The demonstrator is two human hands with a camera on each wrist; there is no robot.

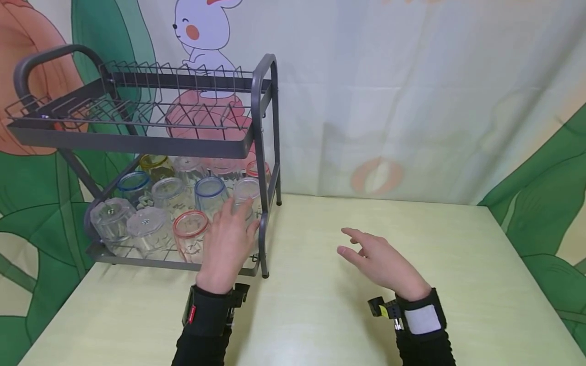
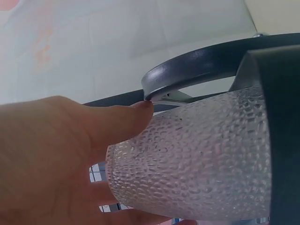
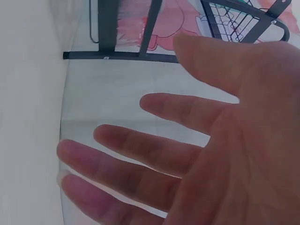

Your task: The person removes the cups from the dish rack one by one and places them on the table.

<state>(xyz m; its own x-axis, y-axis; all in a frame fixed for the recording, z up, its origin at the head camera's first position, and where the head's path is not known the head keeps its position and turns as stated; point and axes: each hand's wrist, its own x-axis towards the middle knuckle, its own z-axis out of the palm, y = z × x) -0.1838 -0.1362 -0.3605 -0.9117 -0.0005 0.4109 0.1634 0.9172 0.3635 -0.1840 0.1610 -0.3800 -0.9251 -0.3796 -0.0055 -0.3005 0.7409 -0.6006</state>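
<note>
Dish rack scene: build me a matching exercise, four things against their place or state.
Things:
1. left hand
2. right hand
3. red-rimmed glass
4. dish rack's upper tier

Place or state:
A. holds no dishes
B. upside down at the lower tier's front
C. open above the table, holding nothing
D. wrapped round a textured clear glass in the lower tier

Pairs: 1-D, 2-C, 3-B, 4-A
</note>
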